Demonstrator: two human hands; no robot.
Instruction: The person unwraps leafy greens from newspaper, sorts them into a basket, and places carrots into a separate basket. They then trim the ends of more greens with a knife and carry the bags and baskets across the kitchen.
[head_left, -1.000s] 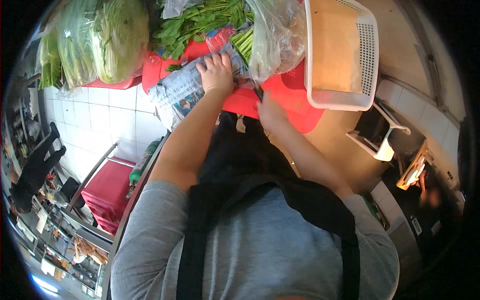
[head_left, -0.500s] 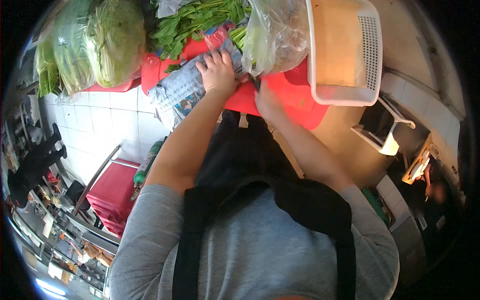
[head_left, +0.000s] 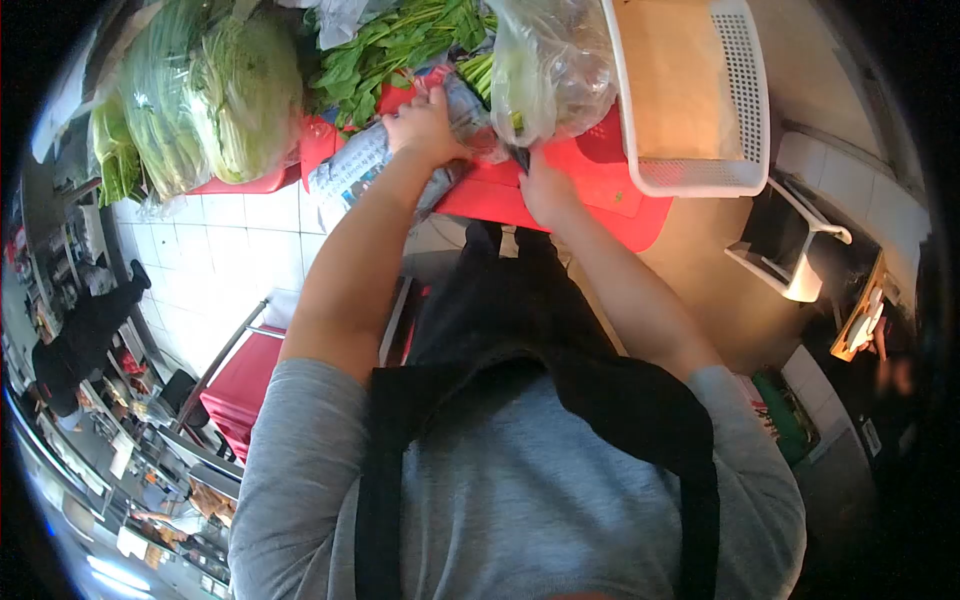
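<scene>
My left hand [head_left: 424,130] lies over a newspaper-wrapped bundle [head_left: 352,178], its fingers spread and slightly bent across the paper. Close beside it to the right, my right hand [head_left: 549,190] is closed around a dark-handled tool [head_left: 520,157]. The tool's far end is hidden near the plastic and the bundle. Both hands are above a red work surface [head_left: 600,190]. Leafy greens [head_left: 385,60] lie just beyond the left hand. Beyond the right hand, a clear plastic bag [head_left: 553,80] has pale green vegetables showing through it.
A white perforated basket [head_left: 755,100] stands at the right end of the red surface. Large bagged vegetables [head_left: 245,95] sit at the left. Below them is white tiled floor [head_left: 235,245], with a red box [head_left: 240,385] near my left arm. Another person in dark clothes [head_left: 90,335] is far left.
The view has shifted slightly. My left hand has slid a little left over the newspaper bundle, its fingers more bent. My right hand, blurred before, shows more clearly in nearly the same place.
</scene>
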